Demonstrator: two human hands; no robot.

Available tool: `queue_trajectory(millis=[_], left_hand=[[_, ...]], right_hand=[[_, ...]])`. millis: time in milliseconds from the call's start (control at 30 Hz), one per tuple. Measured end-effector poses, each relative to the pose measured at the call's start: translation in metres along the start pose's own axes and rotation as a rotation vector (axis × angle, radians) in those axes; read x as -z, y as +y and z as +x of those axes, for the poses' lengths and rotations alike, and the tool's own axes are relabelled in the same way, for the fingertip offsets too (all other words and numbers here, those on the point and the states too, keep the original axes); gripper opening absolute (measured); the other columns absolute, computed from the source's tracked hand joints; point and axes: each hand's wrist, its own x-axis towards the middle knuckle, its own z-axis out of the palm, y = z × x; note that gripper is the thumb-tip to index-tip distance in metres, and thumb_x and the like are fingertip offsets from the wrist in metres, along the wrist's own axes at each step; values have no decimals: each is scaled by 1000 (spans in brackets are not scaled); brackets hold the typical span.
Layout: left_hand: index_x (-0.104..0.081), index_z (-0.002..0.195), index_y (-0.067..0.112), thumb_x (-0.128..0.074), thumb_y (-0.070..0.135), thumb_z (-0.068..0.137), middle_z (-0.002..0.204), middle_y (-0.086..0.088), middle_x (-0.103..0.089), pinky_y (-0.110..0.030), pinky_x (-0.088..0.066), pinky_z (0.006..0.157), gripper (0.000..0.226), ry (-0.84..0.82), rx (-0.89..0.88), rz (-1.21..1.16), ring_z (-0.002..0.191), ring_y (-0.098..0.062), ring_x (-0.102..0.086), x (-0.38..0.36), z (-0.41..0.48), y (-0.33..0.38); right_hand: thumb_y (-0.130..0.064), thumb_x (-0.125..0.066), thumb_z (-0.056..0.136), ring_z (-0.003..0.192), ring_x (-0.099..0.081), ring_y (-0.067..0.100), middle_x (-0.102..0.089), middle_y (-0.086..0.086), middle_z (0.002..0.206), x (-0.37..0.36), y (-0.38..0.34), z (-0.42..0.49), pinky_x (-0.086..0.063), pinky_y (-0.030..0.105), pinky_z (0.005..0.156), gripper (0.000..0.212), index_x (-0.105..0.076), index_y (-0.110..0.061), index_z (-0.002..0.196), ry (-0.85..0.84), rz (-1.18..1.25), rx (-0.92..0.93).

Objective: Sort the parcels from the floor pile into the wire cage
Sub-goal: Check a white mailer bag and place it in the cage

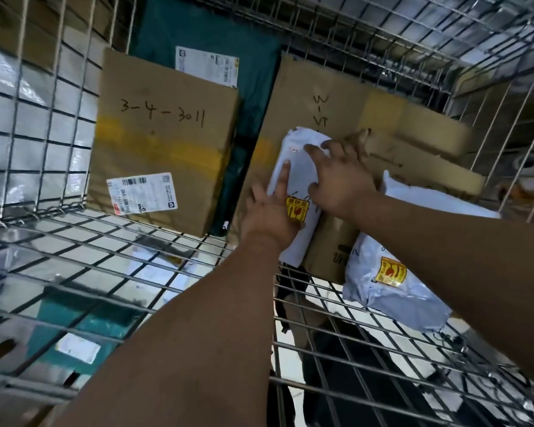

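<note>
Dim, cool light in here, brightest at the left, where bags [3, 72] behind the cage [84, 238] glare white. The far right box [429, 140] smears with blur, and the cage's wires bow toward the edges.

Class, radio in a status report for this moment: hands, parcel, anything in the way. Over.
Left hand and right hand pressing white parcel. Parcel set against tall cardboard box inside wire cage. Second white parcel close right, not blocking.
</note>
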Motion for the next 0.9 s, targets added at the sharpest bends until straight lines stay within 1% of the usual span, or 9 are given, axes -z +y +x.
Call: queue_trajectory(millis=[67, 167, 300, 367, 533, 633, 700, 800, 900], left_hand=[[17, 157, 47, -73, 62, 81, 161, -22, -2, -59, -37, 108, 118, 0, 14, 45, 140, -48, -29, 20, 2, -4], [7, 159, 43, -73, 60, 84, 162, -20, -5, -59, -42, 107, 111, 1, 6, 120, 139, -47, -35, 58, 4, -15], [-22, 160, 35, -71, 43, 89, 150, -17, -39, -52, -50, 100, 87, 19, -51, 100, 125, -40, -54, 130, -23, -29], [-35, 155, 35, -71, 43, 87, 140, -14, -51, -48, -52, 97, 78, 61, -85, 111, 121, -36, -58, 166, -48, -39], [-36, 155, 36, -67, 51, 85, 137, -9, -60, -40, -54, 89, 78, 211, -95, 131, 119, -32, -60, 240, -127, -72], [-53, 140, 39, -66, 47, 83, 119, -3, -68, -41, -58, 80, 59, 383, -70, 103, 104, -29, -66, 272, -186, -100], [-61, 122, 37, -63, 48, 82, 105, 1, -70, -44, -59, 77, 41, 487, -64, 46, 95, -27, -68, 288, -229, -122], [-60, 126, 39, -65, 49, 80, 115, 2, -70, -45, -57, 86, 47, 567, -25, 17, 106, -26, -67, 299, -293, -165], [-59, 132, 38, -68, 48, 82, 125, 0, -67, -44, -53, 95, 51, 550, 43, -23, 115, -27, -64, 283, -345, -220]], right_hand=[[-31, -62, 87, 144, -27, 37, -33, 14, 157, 8, -8, -3, -21, 54, 121, 81, -28, -25, 159, -9, 14, 15], [-31, -63, 88, 145, -27, 37, -32, 15, 158, 28, -27, -9, -22, 52, 120, 80, -27, -24, 160, -14, 10, 57], [-28, -63, 89, 141, -31, 37, -37, 14, 152, 76, -71, -29, -29, 49, 112, 70, -37, -23, 153, 25, -15, 75], [-26, -62, 90, 138, -34, 37, -39, 15, 148, 107, -100, -45, -32, 47, 108, 66, -38, -23, 152, 31, -20, 90], [-30, -61, 90, 125, -48, 41, -45, 17, 137, 168, -196, -87, -46, 50, 100, 62, -41, -20, 148, 89, 47, 199], [-30, -60, 92, 125, -48, 41, -45, 17, 138, 193, -255, -126, -46, 51, 101, 62, -41, -22, 150, 136, 84, 282], [-29, -59, 96, 123, -49, 39, -44, 16, 139, 202, -291, -154, -45, 45, 98, 58, -41, -22, 150, 165, 92, 335], [-28, -61, 97, 120, -52, 35, -43, 16, 141, 201, -343, -200, -42, 37, 90, 55, -43, -21, 149, 204, 100, 403], [-29, -62, 96, 120, -55, 30, -48, 13, 137, 178, -390, -243, -44, 36, 96, 51, -50, -20, 144, 244, 156, 464]])
